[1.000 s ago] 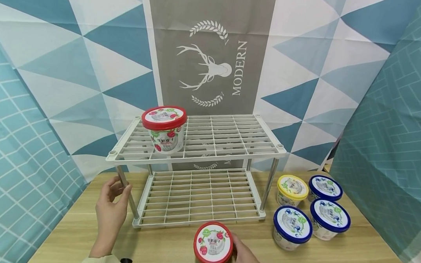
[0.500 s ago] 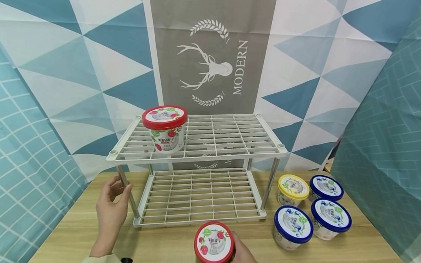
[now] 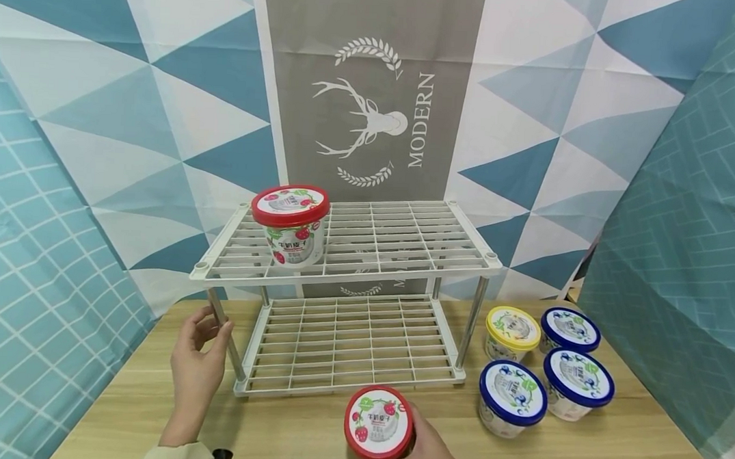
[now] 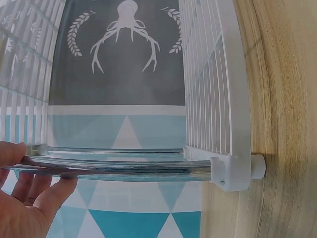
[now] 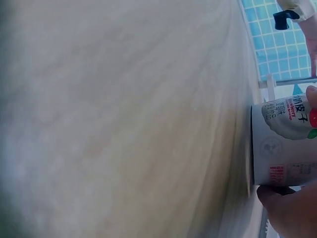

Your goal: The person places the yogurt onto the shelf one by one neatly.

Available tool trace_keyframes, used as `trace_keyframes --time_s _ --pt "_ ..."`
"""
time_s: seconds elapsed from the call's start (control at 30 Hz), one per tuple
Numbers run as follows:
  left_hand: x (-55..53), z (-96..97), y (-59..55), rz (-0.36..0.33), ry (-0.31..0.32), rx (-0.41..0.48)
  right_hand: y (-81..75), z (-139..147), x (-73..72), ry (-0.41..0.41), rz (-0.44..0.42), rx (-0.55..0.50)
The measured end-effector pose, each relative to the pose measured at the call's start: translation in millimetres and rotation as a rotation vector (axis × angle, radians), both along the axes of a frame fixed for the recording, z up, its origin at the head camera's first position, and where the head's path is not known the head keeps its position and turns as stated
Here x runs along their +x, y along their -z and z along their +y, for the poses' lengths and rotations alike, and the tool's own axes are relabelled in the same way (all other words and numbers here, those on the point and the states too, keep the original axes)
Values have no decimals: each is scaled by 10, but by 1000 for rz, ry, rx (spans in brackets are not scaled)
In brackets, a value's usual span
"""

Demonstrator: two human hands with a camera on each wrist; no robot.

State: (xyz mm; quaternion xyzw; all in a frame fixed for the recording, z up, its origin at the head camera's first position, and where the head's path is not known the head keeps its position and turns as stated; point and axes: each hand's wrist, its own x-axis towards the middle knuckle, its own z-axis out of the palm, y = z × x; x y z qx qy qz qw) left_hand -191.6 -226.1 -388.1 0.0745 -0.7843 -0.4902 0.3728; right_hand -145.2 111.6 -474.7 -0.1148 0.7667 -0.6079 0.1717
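My left hand [image 3: 196, 369] pinches the front left metal post [image 3: 224, 333] of a white two-tier wire rack [image 3: 360, 387]. In the left wrist view, the thumb and fingers [image 4: 59, 193] lie on either side of that post [image 4: 148, 168]. My right hand [image 3: 428, 451] grips a red-lidded strawberry ice cream tub [image 3: 379, 425] in front of the rack. The right wrist view has this tub [image 5: 282, 144] upright at the wooden tabletop, with fingers [image 5: 292, 208] around its side. Another red-lidded tub [image 3: 290, 226] stands at the left of the upper shelf.
Right of the rack stand a yellow-lidded tub [image 3: 513, 332] and three blue-lidded tubs, the nearest blue one [image 3: 512, 397] by the front. All rest on the wooden table [image 3: 297, 435]. A patterned cloth backdrop [image 3: 376, 24] hangs behind the rack.
The right hand's tub has shifted very slightly right in the head view, which itself has drifted a little. Both hands keep their holds.
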Motion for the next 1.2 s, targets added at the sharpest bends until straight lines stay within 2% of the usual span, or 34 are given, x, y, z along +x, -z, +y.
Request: trace_keyframes --time_s 0.27,0.5,0.83,1.2 --pt "0 4 -3 4 -9 -12 -149 100 7 68 -3 87" --pt "12 13 -12 15 -9 -17 -306 202 -30 108 132 118" --pt "17 14 -8 5 -10 -17 -532 242 -43 126 247 149" --pt "12 8 -5 0 3 14 -866 228 -32 227 229 142"
